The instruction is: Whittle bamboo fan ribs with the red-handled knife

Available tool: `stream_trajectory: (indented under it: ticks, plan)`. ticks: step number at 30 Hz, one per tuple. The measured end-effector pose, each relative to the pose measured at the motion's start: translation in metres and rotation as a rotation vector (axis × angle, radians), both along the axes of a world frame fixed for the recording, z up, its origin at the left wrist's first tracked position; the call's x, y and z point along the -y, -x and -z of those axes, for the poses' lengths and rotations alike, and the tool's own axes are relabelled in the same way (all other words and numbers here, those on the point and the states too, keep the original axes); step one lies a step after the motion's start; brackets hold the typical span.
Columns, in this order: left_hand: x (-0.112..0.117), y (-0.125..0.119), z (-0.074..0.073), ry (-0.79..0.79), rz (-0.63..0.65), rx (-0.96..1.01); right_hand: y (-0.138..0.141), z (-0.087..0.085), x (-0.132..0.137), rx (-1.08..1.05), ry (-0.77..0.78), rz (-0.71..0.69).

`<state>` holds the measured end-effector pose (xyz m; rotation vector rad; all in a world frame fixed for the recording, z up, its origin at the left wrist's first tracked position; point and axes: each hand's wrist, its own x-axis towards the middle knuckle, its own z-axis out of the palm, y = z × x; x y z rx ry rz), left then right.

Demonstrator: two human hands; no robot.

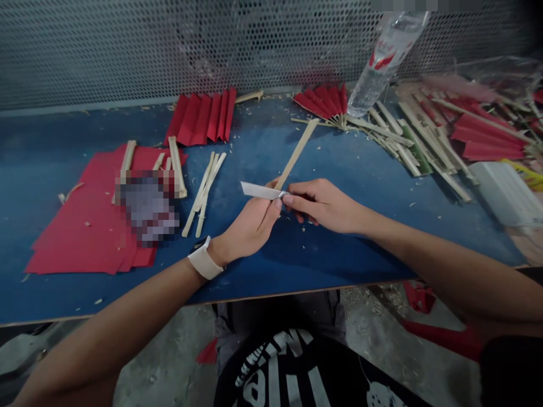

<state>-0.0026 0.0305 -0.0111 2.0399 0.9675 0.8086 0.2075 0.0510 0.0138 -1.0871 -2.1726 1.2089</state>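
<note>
In my closed left hand (250, 226) is a thin bamboo strip (299, 150), which slants up and away to the right. My right hand (324, 204) is closed around the handle of a knife (259, 190). The blade points left and crosses over the strip near my left thumb. Most of the knife's handle is hidden by my fingers. To the left of my hands, several narrow bamboo sticks (204, 195) lie crossed on the blue table (254, 271).
Red paper sheets (80, 226) lie at left, with bamboo pieces (177, 167) on them. Folded red paper (201, 118) and a red paper fan (324, 102) sit at the back. Beside the fan stands a water bottle (388, 62). Bamboo strips (432, 141) are heaped at right, near a white box (507, 192).
</note>
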Motion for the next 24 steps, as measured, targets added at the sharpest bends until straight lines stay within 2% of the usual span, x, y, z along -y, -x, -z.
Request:
stream_trajectory:
  ticks: [5,10,18,24]
  plan:
    - [0.001,0.000,-0.002,-0.064,-0.020,-0.061,0.000,0.004,-0.002,-0.156,0.147,-0.054]
    - [0.004,-0.001,0.000,-0.087,-0.062,-0.080,0.002,0.010,-0.001,-0.282,0.243,-0.027]
    - [0.004,-0.001,0.001,-0.111,-0.099,-0.094,0.006,0.013,0.006,-0.302,0.151,0.025]
    - [0.003,0.000,0.000,-0.116,-0.139,-0.105,0.009,0.013,0.008,-0.366,0.170,0.040]
